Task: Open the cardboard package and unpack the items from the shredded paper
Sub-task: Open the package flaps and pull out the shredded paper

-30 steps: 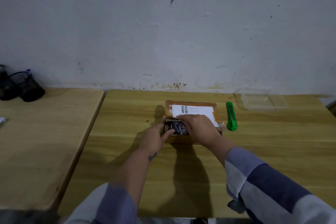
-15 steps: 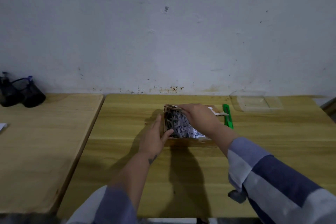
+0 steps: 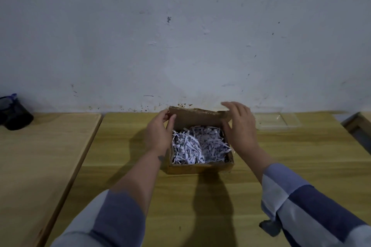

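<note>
A small brown cardboard box (image 3: 200,167) sits on the wooden table, open at the top. Its lid flap (image 3: 197,118) stands upright at the far side. White shredded paper (image 3: 197,145) fills the box; no item shows in it. My left hand (image 3: 158,132) grips the lid's left edge, thumb on the inner face. My right hand (image 3: 240,126) rests against the lid's right end and the box's right wall, fingers spread over the top edge.
A clear plastic tray (image 3: 278,121) lies at the back right near the wall. A dark object (image 3: 14,114) sits on a second table (image 3: 40,156) to the left, across a narrow gap. The wall runs just behind the box.
The lid has swung from flat and shut to upright, baring the shredded paper. My left hand moved up to the lid's left edge. The green cutter is now out of sight behind my right hand.
</note>
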Action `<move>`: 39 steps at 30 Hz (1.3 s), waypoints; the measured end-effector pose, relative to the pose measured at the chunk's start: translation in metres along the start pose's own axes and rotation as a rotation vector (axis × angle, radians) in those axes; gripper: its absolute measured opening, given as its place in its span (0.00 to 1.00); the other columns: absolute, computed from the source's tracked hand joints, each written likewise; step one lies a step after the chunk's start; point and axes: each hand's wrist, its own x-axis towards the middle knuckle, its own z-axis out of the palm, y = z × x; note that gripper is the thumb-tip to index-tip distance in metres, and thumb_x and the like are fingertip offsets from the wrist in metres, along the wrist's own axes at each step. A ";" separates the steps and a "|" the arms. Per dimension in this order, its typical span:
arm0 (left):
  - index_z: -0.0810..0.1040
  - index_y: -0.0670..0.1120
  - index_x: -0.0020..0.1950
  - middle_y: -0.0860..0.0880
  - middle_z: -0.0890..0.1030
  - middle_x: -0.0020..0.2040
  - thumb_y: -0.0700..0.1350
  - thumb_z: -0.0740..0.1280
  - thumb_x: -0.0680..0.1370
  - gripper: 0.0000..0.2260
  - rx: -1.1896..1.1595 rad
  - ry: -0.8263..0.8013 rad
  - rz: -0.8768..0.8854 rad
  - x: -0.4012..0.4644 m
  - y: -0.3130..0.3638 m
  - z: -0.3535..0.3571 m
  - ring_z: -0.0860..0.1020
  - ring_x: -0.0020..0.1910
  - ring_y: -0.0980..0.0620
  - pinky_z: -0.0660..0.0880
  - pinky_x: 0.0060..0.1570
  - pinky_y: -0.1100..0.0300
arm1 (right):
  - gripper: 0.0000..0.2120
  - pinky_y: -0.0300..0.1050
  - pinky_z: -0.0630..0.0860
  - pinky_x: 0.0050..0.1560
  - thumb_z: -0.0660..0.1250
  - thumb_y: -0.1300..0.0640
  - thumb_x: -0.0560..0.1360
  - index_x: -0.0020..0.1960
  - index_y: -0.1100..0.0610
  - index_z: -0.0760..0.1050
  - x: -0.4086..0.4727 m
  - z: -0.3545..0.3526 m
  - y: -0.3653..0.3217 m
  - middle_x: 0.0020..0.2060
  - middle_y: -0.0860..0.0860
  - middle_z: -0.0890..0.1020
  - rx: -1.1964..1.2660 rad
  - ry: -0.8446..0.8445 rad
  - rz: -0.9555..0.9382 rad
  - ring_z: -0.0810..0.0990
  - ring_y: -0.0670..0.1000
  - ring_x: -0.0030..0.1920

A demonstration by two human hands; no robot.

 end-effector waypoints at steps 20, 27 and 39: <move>0.65 0.58 0.71 0.52 0.77 0.63 0.46 0.65 0.79 0.22 0.208 -0.169 -0.057 0.042 -0.038 0.044 0.77 0.54 0.56 0.75 0.45 0.61 | 0.27 0.47 0.76 0.40 0.61 0.58 0.79 0.74 0.44 0.59 0.037 0.073 0.048 0.50 0.56 0.82 0.294 -0.285 0.343 0.79 0.54 0.42; 0.66 0.55 0.72 0.53 0.75 0.66 0.54 0.62 0.79 0.21 0.276 -0.207 -0.097 0.026 -0.052 0.024 0.76 0.60 0.52 0.76 0.55 0.51 | 0.30 0.53 0.77 0.54 0.64 0.58 0.77 0.75 0.46 0.58 0.026 0.076 0.046 0.64 0.58 0.70 0.176 -0.298 0.319 0.74 0.60 0.57; 0.67 0.59 0.68 0.55 0.78 0.63 0.54 0.58 0.81 0.16 0.301 -0.293 -0.098 -0.031 -0.073 -0.004 0.77 0.57 0.55 0.77 0.55 0.51 | 0.22 0.50 0.72 0.60 0.58 0.50 0.79 0.72 0.54 0.66 -0.029 0.055 0.024 0.70 0.59 0.64 0.061 -0.441 0.338 0.75 0.62 0.58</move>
